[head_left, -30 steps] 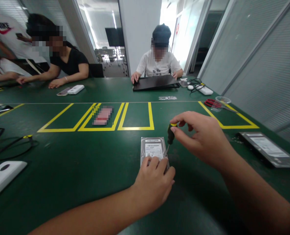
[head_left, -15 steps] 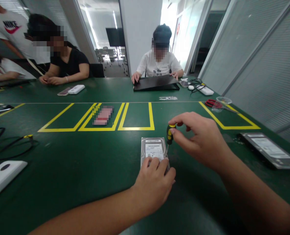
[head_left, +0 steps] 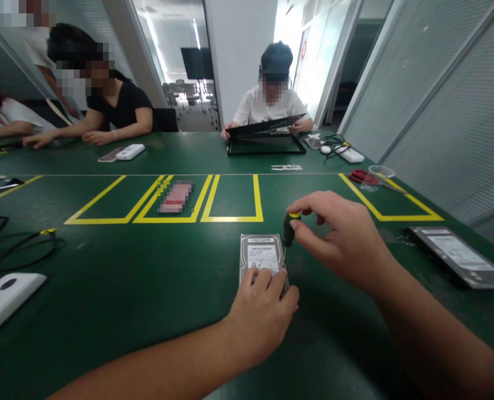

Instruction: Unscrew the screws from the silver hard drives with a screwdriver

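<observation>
A silver hard drive [head_left: 262,247] with a white label lies flat on the green table in front of me. My left hand [head_left: 265,311] is wrapped over its near end, hiding that part, with fingers resting on the label and the side. In my right hand [head_left: 334,236] a short black and yellow screwdriver [head_left: 289,229] is pinched between thumb and fingers. It stands nearly upright, its thin shaft reaching down to the drive's right edge. The tip and any screw under it are too small to make out.
A second hard drive [head_left: 459,255] lies at the right. Beyond it are red-handled scissors [head_left: 363,176] and a clear plastic cup [head_left: 378,176]. A pink phone [head_left: 176,197] sits inside yellow tape. At the left lie a white device [head_left: 9,303] and a black cable [head_left: 19,253]. Co-workers sit across the table.
The screwdriver handle has turned in my right fingers, showing less yellow on its side. My left hand and the drive stay put. Across the table, a person has tilted a black panel up from its frame.
</observation>
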Tool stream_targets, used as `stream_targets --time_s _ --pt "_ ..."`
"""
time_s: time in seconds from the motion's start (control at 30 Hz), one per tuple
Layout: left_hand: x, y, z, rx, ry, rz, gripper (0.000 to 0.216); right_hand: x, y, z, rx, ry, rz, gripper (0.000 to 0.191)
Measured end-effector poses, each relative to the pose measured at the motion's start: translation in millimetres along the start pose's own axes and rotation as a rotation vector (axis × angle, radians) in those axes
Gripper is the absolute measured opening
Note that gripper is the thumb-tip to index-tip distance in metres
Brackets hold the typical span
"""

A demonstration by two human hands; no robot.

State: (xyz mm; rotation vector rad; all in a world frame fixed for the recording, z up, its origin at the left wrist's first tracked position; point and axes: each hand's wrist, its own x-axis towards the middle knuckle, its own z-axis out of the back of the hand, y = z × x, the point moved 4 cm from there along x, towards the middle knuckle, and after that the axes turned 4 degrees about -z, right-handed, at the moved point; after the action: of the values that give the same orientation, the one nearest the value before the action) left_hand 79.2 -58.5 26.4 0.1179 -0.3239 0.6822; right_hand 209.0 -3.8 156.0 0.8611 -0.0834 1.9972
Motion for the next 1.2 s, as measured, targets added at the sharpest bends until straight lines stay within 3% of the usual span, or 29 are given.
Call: stream_targets --time_s 1.2 --pt "2.0 -0.4 -1.0 0.013 -0.010 0.002 0.017 1.7 -0.8 -2.8 0.038 0.048 -0.060 0.008"
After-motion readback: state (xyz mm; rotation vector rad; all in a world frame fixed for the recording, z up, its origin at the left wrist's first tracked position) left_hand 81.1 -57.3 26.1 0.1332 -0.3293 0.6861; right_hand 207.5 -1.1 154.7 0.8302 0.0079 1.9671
